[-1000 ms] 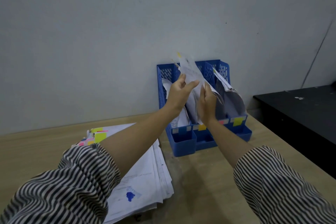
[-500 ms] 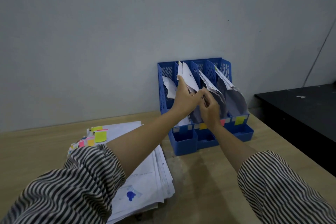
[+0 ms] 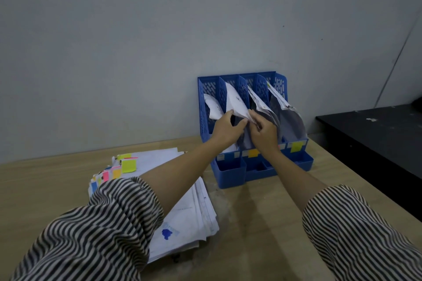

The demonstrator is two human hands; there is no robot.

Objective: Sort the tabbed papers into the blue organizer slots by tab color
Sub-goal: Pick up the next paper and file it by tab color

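Observation:
A blue organizer (image 3: 207,107) with several upright slots stands against the wall, colored labels along its front. Curled white papers fill its slots. One white sheet (image 3: 236,101) leans in the second slot from the left. My left hand (image 3: 225,129) holds that sheet's lower edge, thumb toward my right hand. My right hand (image 3: 265,131) pinches the same edge from the right. On the wooden table to the left lies a stack of tabbed papers (image 3: 194,207), with yellow, orange, pink and blue tabs (image 3: 116,170) along its far left edge. My left forearm crosses over the stack.
A grey wall rises right behind the organizer. A black table (image 3: 376,139) stands to the right, lower than the wooden one, with a gap between them. The organizer has small open trays (image 3: 230,173) at its front.
The sheet has gone down from above the organizer into the second slot. Both hands sank with it and still hold its lower edge.

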